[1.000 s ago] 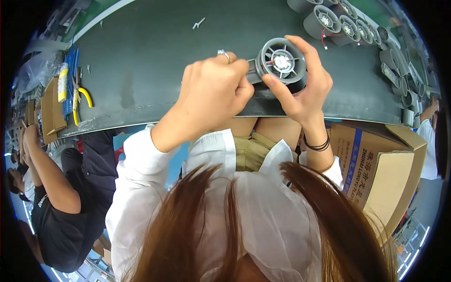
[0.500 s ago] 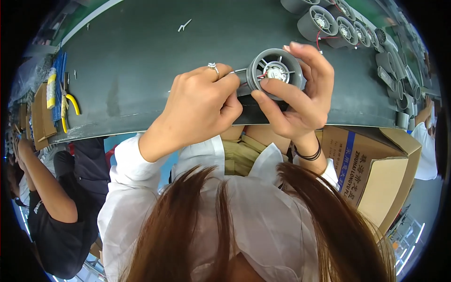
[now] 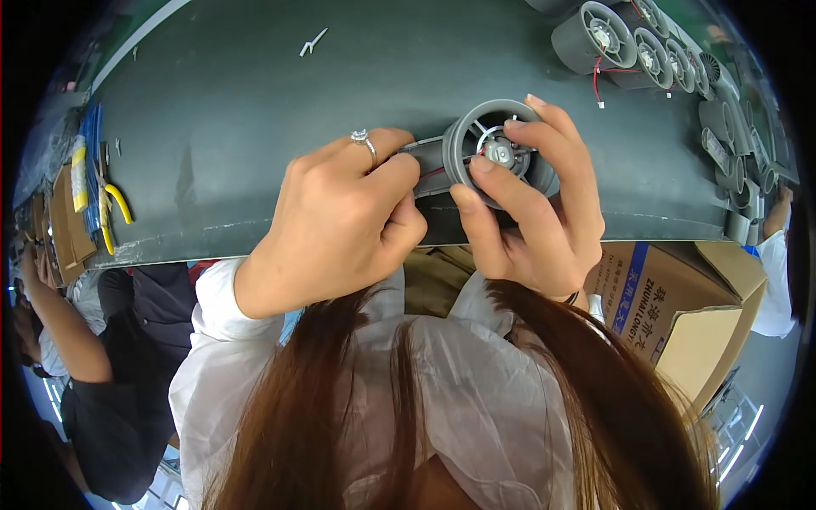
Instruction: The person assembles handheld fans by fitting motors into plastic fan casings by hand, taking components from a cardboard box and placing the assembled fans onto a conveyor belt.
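I log the round housing (image 3: 453, 157) in the person's hands as plain mid-grey, its hub (image 3: 500, 153) silvery, its wire (image 3: 432, 173) red. I record the tabletop (image 3: 255, 102) as dark green, streaked whitish along the near edge. The upper-right housings (image 3: 578, 47) read grey, with red leads (image 3: 597, 78) and white plugs (image 3: 601, 104). Pliers handle (image 3: 120, 204): yellow. Bundled strips (image 3: 93, 170): blue. Carton (image 3: 697, 344): brown, a blue band (image 3: 630, 289) across it. The person's sleeve (image 3: 217, 291): plain white. Co-worker's shirt (image 3: 119, 416): black.

Dark green worktable (image 3: 255, 102) across top, bright tube lights (image 3: 751, 425) lower right
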A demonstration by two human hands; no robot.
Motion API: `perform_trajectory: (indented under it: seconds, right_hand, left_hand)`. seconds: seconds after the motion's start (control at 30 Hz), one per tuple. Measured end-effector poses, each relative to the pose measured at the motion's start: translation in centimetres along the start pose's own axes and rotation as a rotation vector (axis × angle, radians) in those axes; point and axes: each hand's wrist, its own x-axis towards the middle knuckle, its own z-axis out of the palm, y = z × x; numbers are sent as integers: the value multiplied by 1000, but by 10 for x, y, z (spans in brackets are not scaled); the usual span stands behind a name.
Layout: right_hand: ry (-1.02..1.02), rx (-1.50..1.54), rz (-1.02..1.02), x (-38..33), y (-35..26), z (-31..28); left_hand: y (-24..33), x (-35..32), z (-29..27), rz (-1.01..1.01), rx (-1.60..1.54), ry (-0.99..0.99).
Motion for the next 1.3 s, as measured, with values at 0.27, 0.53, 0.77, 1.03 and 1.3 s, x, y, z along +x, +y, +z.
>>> perform_trajectory:
  seconds: [0.27, 0.53, 0.77, 1.03, 1.3]
  right_hand:
    - [9, 74, 77, -2, -3, -4]
    - [-101, 44, -56, 3, 2, -6]
    - [-123, 72, -67, -1, 4, -8]
    - [-93, 130, -70, -6, 3, -8]
    - [-116, 58, -49, -3, -3, -8]
  left_hand:
    - [2, 0, 0, -7, -12, -4]
    - [0, -1, -3, -20, -18, -1]
    - [-1, -1, -2, -32, -27, -15]
    - [3, -3, -4, -28, 14, -29]
    - [-1, -5, -9, 1, 78, -60]
